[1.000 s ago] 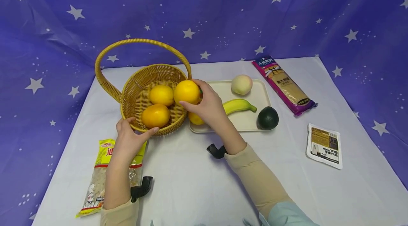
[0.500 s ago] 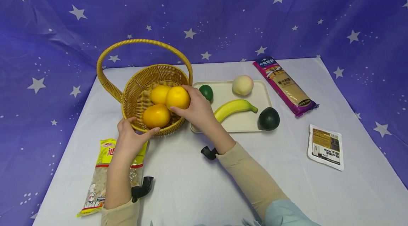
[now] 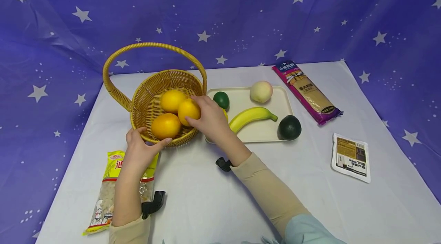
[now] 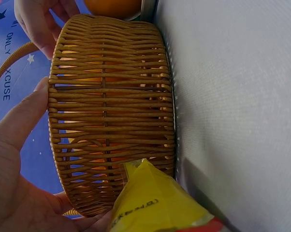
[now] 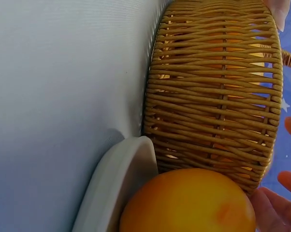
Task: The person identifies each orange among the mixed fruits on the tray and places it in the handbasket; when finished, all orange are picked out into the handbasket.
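A wicker basket (image 3: 175,77) with a tall arched handle holds two yellow-orange fruits, one oval fruit (image 3: 166,126) in front and another yellow fruit (image 3: 172,101) behind it. My right hand (image 3: 213,117) grips an orange (image 3: 187,111) between thumb and fingers, inside the basket's right side, close against those two. At the front left rim is my left hand (image 3: 139,154), its thumb and fingers holding the edge. In the left wrist view the thumb (image 4: 27,113) presses on the basket's rim. Beneath my right hand, the right wrist view shows another orange-yellow fruit (image 5: 189,205) on the tray.
Right beside the basket, a cream tray (image 3: 263,134) bears a banana (image 3: 251,117), a peach (image 3: 261,91), a small green fruit (image 3: 221,100) and a dark avocado (image 3: 289,127). Noodle pack (image 3: 306,93) and white pouch (image 3: 351,158) lie farther right. A yellow bag (image 3: 106,194) lies under my left forearm.
My right hand has moved left and down with the orange, from over the basket's right rim to inside it. The front fruit has shifted slightly left. The left hand stays at the rim.
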`<state>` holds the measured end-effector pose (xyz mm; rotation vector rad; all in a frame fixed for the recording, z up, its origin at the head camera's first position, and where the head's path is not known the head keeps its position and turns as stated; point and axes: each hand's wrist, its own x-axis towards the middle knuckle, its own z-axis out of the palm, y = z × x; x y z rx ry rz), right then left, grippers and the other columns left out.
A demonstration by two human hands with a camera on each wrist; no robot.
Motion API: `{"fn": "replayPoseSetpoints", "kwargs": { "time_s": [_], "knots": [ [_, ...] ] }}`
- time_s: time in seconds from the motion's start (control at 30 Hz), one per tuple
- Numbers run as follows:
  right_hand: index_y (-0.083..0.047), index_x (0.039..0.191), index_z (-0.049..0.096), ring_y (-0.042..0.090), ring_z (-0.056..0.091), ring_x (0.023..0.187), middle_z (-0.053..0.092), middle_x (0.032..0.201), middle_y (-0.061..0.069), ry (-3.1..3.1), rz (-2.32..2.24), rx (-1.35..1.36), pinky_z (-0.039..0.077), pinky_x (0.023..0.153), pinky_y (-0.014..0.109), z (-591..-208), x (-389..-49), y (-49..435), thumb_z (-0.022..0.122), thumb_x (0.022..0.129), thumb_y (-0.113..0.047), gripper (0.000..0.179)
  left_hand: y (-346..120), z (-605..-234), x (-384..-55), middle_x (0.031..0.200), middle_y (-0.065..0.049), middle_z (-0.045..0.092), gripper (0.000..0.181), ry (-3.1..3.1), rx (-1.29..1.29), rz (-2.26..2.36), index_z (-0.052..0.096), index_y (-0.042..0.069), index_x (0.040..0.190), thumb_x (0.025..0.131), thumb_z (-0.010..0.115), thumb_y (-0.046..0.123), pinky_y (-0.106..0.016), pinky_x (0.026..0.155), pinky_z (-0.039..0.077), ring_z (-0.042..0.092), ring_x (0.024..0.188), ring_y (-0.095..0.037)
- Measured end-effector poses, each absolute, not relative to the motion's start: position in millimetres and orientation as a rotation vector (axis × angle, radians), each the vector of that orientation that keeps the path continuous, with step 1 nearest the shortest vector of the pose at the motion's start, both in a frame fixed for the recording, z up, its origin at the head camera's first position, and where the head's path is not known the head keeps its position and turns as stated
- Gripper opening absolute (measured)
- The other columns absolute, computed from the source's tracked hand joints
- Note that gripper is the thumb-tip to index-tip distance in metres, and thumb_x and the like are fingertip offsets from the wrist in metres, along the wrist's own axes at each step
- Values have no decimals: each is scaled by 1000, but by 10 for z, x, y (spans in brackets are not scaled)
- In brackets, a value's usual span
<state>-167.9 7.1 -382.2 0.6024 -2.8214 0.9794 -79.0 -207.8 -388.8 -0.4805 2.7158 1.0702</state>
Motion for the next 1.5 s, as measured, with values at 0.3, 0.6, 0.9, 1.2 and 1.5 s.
{"fn": "replayPoseSetpoints", "kwargs": {
  "time_s": [0.3, 0.6, 0.9, 1.2, 1.5],
  "knots": [
    [-16, 142, 48, 22, 53, 117, 55, 132, 3, -2816, 993, 601, 44, 97, 37, -3838, -1666, 64, 74, 83, -43, 70, -2072, -3901, -780, 156, -22, -4, 121, 2718, -464, 1088, 15, -1, 150, 70, 61, 79, -62, 101, 32, 33, 127, -47],
    [-18, 145, 45, 20, 46, 126, 50, 139, 2, -2777, 1092, 576, 38, 104, 37, -3774, -1635, 154, 72, 85, -43, 70, -2058, -3886, -785, 156, -21, -4, 121, 2718, -465, 1082, 15, -1, 150, 70, 62, 78, -62, 102, 31, 32, 127, -47],
    [-18, 145, 44, 21, 55, 114, 49, 140, 2, -2686, 1233, 491, 49, 88, 36, -3663, -1537, 402, 73, 84, -42, 72, -2073, -3873, -780, 156, -22, -5, 118, 2732, -438, 1091, 16, -1, 149, 73, 61, 76, -62, 101, 32, 33, 127, -48],
    [-17, 143, 45, 24, 56, 114, 51, 136, 5, -2659, 1391, 375, 51, 89, 36, -3763, -1478, 646, 77, 81, -38, 72, -2076, -3872, -784, 156, -21, -5, 119, 2722, -459, 1087, 14, 0, 150, 72, 62, 76, -62, 100, 32, 32, 127, -48],
    [-19, 146, 43, 29, 56, 114, 48, 141, 7, -2842, 1301, 265, 48, 92, 43, -3993, -1441, 737, 75, 80, -46, 78, -2076, -3894, -776, 156, -21, -4, 118, 2720, -464, 1089, 15, 1, 150, 73, 62, 76, -61, 99, 33, 34, 125, -48]
  ]
}}
